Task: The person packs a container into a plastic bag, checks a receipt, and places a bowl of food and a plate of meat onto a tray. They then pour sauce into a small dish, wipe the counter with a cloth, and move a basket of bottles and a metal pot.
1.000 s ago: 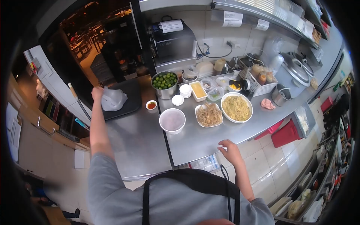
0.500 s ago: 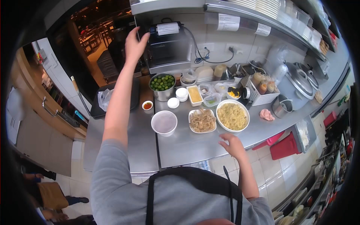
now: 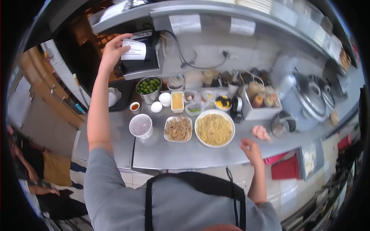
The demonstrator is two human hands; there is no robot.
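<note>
My left hand (image 3: 115, 51) is raised at the upper left, its thumb and fingers closed on the left edge of a printed paper slip (image 3: 135, 51). The slip hangs in front of a dark printer (image 3: 143, 63) on a metal shelf. My right hand (image 3: 253, 152) hovers near the counter's front edge, fingers loosely curled and apart, with nothing seen in it. Nearest to it are a round white bowl of yellowish food (image 3: 214, 129) and a crumpled pink cloth (image 3: 261, 132). Left of the bowl sits a white dish of brownish shreds (image 3: 178, 129).
A white tub (image 3: 141, 126), a steel pot of green fruit (image 3: 149, 86) and small containers stand on the steel counter (image 3: 162, 156). A white basket of bottles (image 3: 262, 111) is at the right. A shelf overhangs the back. Other people (image 3: 54, 165) stand at the lower left.
My left hand has moved onto the paper slip at the printer and taken hold of it. My right hand has shifted right, its fingers more curled. The whole view has turned to the right.
</note>
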